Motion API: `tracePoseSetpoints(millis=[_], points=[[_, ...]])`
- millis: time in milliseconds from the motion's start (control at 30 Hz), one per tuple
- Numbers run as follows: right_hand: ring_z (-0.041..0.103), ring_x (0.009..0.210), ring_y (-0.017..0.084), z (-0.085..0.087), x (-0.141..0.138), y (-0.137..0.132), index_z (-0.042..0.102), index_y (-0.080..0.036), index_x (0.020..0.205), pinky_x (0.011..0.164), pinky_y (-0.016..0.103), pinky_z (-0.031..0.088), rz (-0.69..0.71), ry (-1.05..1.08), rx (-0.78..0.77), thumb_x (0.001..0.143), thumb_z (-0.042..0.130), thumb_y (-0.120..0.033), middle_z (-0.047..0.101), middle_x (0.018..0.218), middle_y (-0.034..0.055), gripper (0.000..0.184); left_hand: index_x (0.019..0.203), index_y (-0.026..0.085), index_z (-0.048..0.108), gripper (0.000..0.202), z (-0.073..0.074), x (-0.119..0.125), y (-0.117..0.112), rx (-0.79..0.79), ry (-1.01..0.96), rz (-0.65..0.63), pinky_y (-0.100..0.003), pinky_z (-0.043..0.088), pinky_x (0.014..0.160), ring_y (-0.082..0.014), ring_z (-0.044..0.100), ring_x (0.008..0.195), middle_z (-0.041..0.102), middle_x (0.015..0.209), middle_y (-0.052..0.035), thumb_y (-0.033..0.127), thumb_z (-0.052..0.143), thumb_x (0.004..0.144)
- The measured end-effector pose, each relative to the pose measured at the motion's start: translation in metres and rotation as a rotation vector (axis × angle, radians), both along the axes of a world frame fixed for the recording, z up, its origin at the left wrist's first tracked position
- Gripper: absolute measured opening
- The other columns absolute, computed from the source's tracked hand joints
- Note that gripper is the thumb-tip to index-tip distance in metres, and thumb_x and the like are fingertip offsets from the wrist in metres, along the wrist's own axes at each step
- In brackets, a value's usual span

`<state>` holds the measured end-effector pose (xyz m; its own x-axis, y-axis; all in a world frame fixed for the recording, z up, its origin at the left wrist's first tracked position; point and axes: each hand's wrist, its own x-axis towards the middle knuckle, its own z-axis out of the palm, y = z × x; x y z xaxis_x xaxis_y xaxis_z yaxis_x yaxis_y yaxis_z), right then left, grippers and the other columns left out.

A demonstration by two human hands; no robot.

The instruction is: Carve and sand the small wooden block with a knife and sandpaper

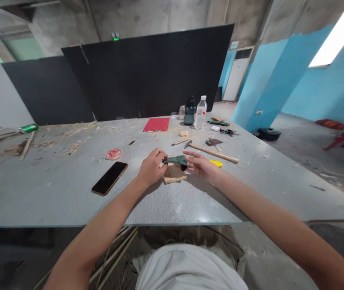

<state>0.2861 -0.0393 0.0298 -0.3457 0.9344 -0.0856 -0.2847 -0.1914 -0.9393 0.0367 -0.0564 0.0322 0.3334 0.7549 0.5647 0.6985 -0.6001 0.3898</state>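
Note:
My left hand (154, 166) is closed on the left end of a dark green sheet (176, 160), which looks like sandpaper with a brown underside. The sheet is bent and held above a small light wooden block (174, 176) on the table. At the sheet's right end is my right hand (201, 166), its fingers stretched out and apart; they appear to touch its edge. Just behind my right hand lie a hammer (215, 153) with a wooden handle and a yellow object (216, 163), partly hidden by the wrist.
A phone (110, 178) and a round wooden piece with a red design (113, 154) lie left on the grey table (69, 177). Farther back are a red sheet (156, 124), a dark bottle (189, 112), a clear bottle (201, 112) and a brown scrap (213, 141). Wood shavings are scattered about.

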Motion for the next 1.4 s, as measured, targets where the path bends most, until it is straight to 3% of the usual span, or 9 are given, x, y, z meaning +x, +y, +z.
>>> tracePoseSetpoints(millis=[100, 267, 467, 600, 700, 867, 1000, 1167, 1400], points=[[0.059, 0.06, 0.01, 0.003, 0.0, -0.001, 0.069, -0.024, 0.119, 0.064, 0.023, 0.056, -0.003, 0.023, -0.049, 0.075, 0.091, -0.019, 0.07, 0.079, -0.003, 0.049, 0.101, 0.024, 0.061, 0.013, -0.001, 0.0, 0.002, -0.014, -0.006, -0.015, -0.032, 0.047, 0.085, -0.0208, 0.064, 0.097, 0.066, 0.104, -0.003, 0.013, 0.06, 0.093], [0.065, 0.067, 0.015, 0.004, 0.004, 0.005, 0.073, -0.025, 0.117, 0.053, 0.025, 0.049, 0.011, 0.027, -0.092, 0.079, 0.088, -0.025, 0.075, 0.09, 0.0017, 0.041, 0.099, 0.023, 0.061, 0.006, 0.0, -0.002, 0.004, -0.021, -0.041, 0.02, -0.032, 0.044, 0.078, -0.0203, 0.063, 0.088, 0.069, 0.094, -0.0017, 0.02, 0.056, 0.099], [0.063, 0.068, 0.015, 0.006, 0.013, 0.009, 0.075, -0.024, 0.117, 0.059, 0.029, 0.052, 0.125, 0.031, -0.1, 0.078, 0.087, -0.031, 0.073, 0.085, 0.0019, 0.041, 0.102, 0.022, 0.061, 0.009, 0.002, -0.008, 0.006, 0.014, -0.084, 0.051, -0.036, 0.044, 0.083, -0.0227, 0.061, 0.091, 0.067, 0.098, -0.0054, 0.022, 0.052, 0.102], [0.069, 0.083, 0.016, 0.01, 0.01, 0.0, 0.073, -0.026, 0.125, 0.067, 0.029, 0.056, 0.205, 0.01, -0.068, 0.075, 0.091, -0.026, 0.076, 0.115, 0.0067, 0.053, 0.095, 0.022, 0.06, 0.007, 0.002, -0.008, 0.008, 0.031, -0.12, 0.035, -0.037, 0.044, 0.084, -0.0227, 0.059, 0.091, 0.065, 0.095, -0.0048, 0.02, 0.054, 0.099], [0.072, 0.097, 0.019, 0.01, 0.006, -0.007, 0.07, -0.028, 0.13, 0.075, 0.03, 0.058, 0.235, -0.032, -0.003, 0.075, 0.092, -0.022, 0.073, 0.129, 0.0083, 0.06, 0.092, 0.022, 0.06, 0.006, 0.002, -0.006, 0.007, 0.036, -0.174, 0.022, -0.035, 0.043, 0.082, -0.0212, 0.057, 0.086, 0.063, 0.09, -0.003, 0.023, 0.058, 0.097], [0.073, 0.1, 0.022, 0.004, 0.0, -0.008, 0.06, -0.031, 0.143, 0.089, 0.038, 0.06, 0.239, -0.164, 0.199, 0.077, 0.09, -0.031, 0.074, 0.122, 0.0073, 0.073, 0.093, 0.022, 0.062, 0.01, 0.004, -0.002, 0.002, 0.009, -0.337, -0.001, -0.032, 0.042, 0.075, -0.0177, 0.055, 0.077, 0.062, 0.083, -0.0002, 0.031, 0.06, 0.096], [0.073, 0.1, 0.025, -0.003, -0.006, -0.004, 0.057, -0.028, 0.139, 0.087, 0.045, 0.062, -0.017, -0.389, 0.558, 0.082, 0.082, -0.04, 0.071, 0.124, 0.0101, 0.063, 0.092, 0.022, 0.063, 0.016, 0.005, -0.001, 0.001, -0.046, -0.514, 0.009, -0.03, 0.042, 0.07, -0.0159, 0.054, 0.072, 0.062, 0.079, 0.0009, 0.036, 0.06, 0.097], [0.064, 0.086, 0.023, -0.008, -0.012, -0.009, 0.063, -0.026, 0.12, 0.085, 0.044, 0.058, -0.285, -0.505, 0.732, 0.085, 0.077, -0.036, 0.064, 0.103, 0.0057, 0.039, 0.087, 0.021, 0.06, 0.023, 0.001, 0.0, 0.011, -0.168, -0.738, 0.001, -0.03, 0.045, 0.068, -0.0154, 0.056, 0.07, 0.061, 0.077, 0.0, 0.043, 0.063, 0.095], [0.067, 0.097, 0.028, -0.008, -0.019, -0.02, 0.063, -0.031, 0.138, 0.085, 0.046, 0.059, -0.166, -0.632, 0.767, 0.089, 0.075, -0.041, 0.065, 0.124, 0.0109, 0.052, 0.094, 0.021, 0.061, 0.041, -0.004, 0.011, 0.011, -0.515, -0.926, -0.207, -0.031, 0.054, 0.067, -0.0151, 0.061, 0.069, 0.065, 0.084, -0.0023, 0.058, 0.075, 0.084]])
